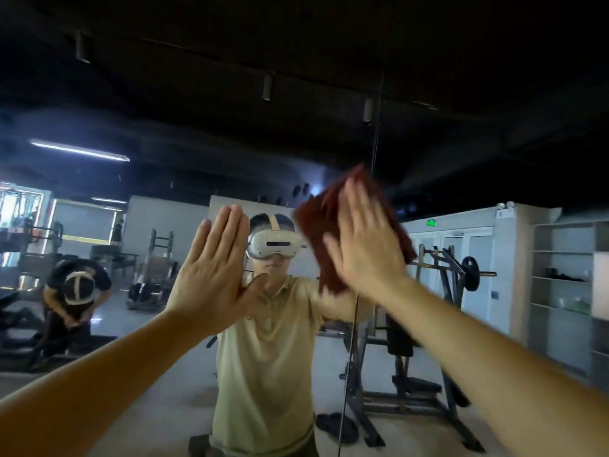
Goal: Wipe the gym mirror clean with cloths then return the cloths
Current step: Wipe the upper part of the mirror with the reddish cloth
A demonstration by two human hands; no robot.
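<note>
Head view, the only one we get. Both arms are up against the large wall-mounted gym mirror [494, 153].

The right hand [365, 245] is flat, fingers straight and nearly together. It presses a dark red rectangular folded cloth [316, 232] onto the glass without gripping it. The cloth sits at about head height, right over the thin vertical seam [375, 133] between two mirror panels. It is tilted, its long axis running from upper right down to lower left. Its edges are blurred, so I can't make out how it is folded.

The left hand [214, 268] is bare and opened out, fingers straight and side by side, thumb spread. Its palm appears to rest on the mirror, left of and slightly lower than the cloth, and clear of it. No second cloth shows anywhere.

My read is that wiping is under way and the return step is not yet due. The right hand does the work and the left looks like a brace.

The next stroke turns on that seam. The cloth straddles it, so a sideways sweep would carry it onto one panel or the other. Leftward lies the braced left hand, which would have to give way.
</note>
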